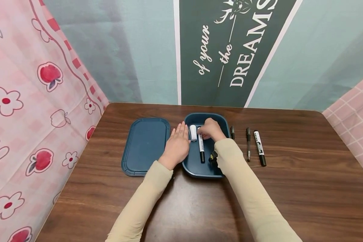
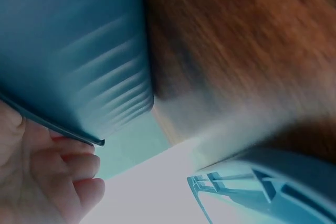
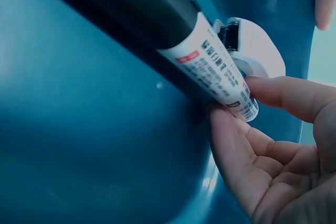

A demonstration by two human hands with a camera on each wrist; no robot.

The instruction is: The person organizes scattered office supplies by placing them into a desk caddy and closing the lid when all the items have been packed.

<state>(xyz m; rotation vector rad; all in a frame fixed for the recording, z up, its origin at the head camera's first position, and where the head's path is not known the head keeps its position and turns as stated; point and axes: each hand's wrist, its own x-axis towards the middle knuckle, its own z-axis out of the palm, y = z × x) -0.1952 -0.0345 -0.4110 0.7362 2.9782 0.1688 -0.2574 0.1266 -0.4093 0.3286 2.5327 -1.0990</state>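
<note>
My right hand (image 1: 211, 129) is inside the dark blue plastic box (image 1: 205, 175), pinching a white and black marker (image 1: 201, 148) near its white end between thumb and fingers. The right wrist view shows that marker (image 3: 210, 66) held at a slant over the box floor. Beside it in the box lies a small white rounded object (image 1: 193, 133) with a dark part, perhaps a correction tape. My left hand (image 1: 176, 146) rests with straight fingers on the box's left rim; in the left wrist view its fingers (image 2: 79, 166) touch that rim from outside.
A dark blue lid (image 1: 146, 146) lies flat left of the box. To the right, a second marker (image 1: 259, 148), a slim black pen (image 1: 248, 144) and another dark pen (image 1: 232, 132) lie on the wooden table (image 1: 305, 174). Patterned curtains stand behind and at both sides.
</note>
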